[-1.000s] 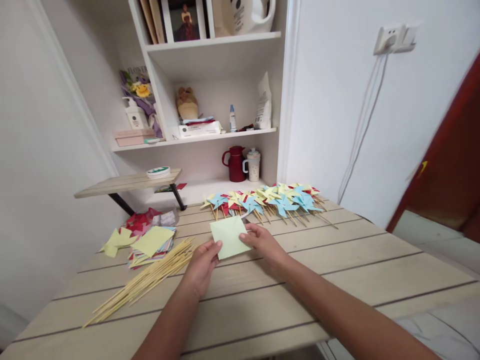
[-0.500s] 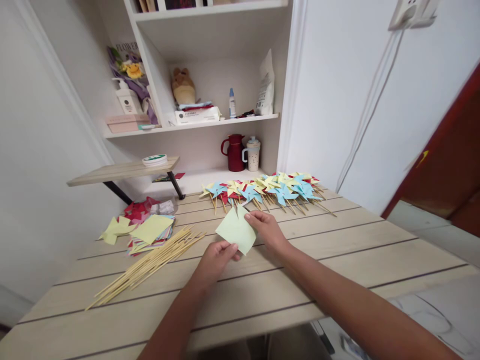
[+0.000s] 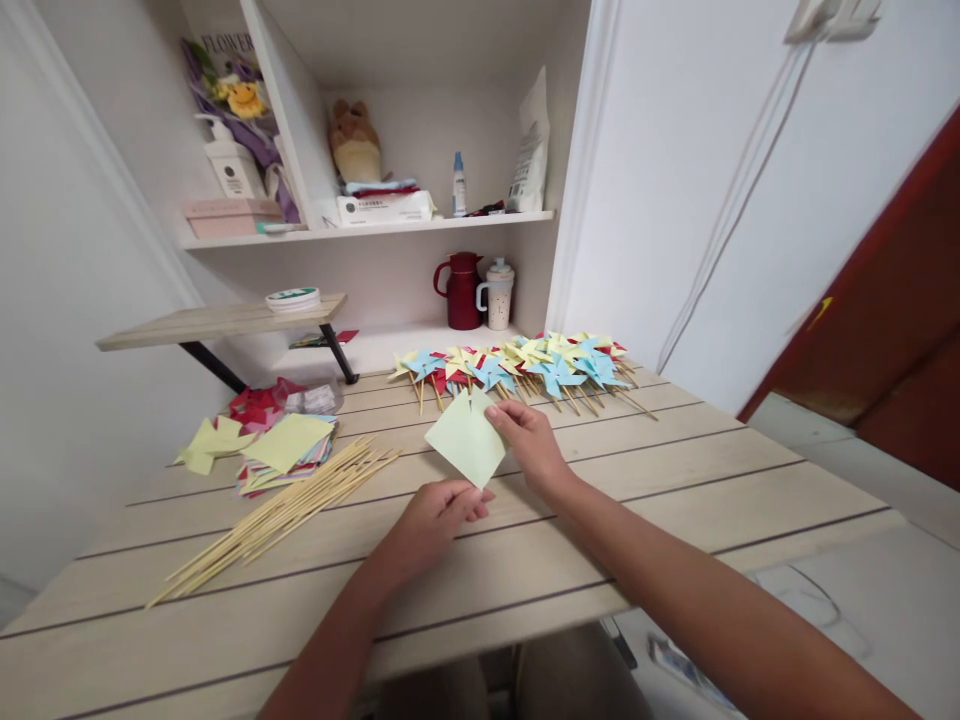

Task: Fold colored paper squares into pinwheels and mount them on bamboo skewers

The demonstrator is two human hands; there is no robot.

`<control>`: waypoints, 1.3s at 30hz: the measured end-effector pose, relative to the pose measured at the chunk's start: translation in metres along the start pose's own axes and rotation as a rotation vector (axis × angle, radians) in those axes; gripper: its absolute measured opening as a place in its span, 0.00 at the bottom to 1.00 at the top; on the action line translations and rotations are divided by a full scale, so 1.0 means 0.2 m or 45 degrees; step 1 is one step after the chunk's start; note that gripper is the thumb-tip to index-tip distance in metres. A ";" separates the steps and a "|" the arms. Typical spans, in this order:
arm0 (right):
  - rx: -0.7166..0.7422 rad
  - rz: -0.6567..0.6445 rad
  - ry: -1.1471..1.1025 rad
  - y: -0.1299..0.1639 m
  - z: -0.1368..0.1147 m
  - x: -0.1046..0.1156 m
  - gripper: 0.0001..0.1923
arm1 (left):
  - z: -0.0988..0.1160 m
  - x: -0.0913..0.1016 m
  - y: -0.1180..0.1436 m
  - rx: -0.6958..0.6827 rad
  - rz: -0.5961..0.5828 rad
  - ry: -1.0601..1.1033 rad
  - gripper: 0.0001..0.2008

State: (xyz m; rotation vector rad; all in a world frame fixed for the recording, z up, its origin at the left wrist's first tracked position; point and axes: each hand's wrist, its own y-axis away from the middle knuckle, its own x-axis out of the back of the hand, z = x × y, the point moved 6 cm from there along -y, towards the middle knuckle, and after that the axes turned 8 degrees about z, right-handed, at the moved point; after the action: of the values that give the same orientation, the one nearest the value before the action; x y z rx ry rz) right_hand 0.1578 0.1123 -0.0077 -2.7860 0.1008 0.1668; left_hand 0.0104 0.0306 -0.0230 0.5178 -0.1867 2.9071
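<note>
Home craft corner, as I see it: white shelf point(image 3: 367, 222) with stuffed toy point(image 3: 354, 142), red jug point(image 3: 459, 290), mug point(image 3: 497, 294); wooden surface point(image 3: 675, 480) near.

left hand point(image 3: 433, 515) pinches lower corner of pale green paper square point(image 3: 466, 440) | right hand point(image 3: 529, 442) grips its upper right edge | square held tilted like a diamond above wooden table point(image 3: 675, 500) | bamboo skewers point(image 3: 277, 520) lie left | finished pinwheels point(image 3: 517, 362) rowed behind
</note>
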 end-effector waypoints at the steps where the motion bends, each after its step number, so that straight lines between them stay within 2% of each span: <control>1: -0.001 -0.001 -0.008 0.00 0.00 0.00 0.16 | 0.00 0.00 0.00 0.000 -0.006 0.000 0.18; 8: 0.029 0.040 -0.064 -0.01 -0.01 0.02 0.16 | -0.03 0.00 -0.01 0.050 -0.016 0.055 0.16; 11: 0.041 0.040 -0.050 -0.01 -0.02 0.03 0.16 | -0.01 0.01 -0.01 0.078 0.019 0.179 0.17; 15: 0.031 -0.014 -0.006 0.00 -0.01 0.00 0.16 | -0.01 0.04 -0.02 0.114 0.112 0.433 0.24; 19: 0.019 -0.075 0.034 0.01 0.00 -0.02 0.16 | -0.07 0.08 -0.04 0.209 0.257 0.592 0.22; 24: 0.028 -0.056 0.065 0.01 0.00 -0.01 0.16 | -0.12 0.11 -0.04 0.313 0.342 0.780 0.18; 34: 0.006 -0.099 0.071 0.02 -0.01 -0.02 0.17 | -0.12 0.13 -0.04 0.282 0.433 0.797 0.16; 39: -0.015 -0.160 0.071 0.04 0.00 -0.06 0.17 | -0.12 0.14 -0.05 0.241 0.443 0.755 0.19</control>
State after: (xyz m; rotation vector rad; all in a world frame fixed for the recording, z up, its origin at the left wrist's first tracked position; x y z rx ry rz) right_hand 0.1461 0.1050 -0.0086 -2.7985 -0.0615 0.0589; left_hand -0.0217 0.0479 -0.0350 -0.4070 0.0951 3.2732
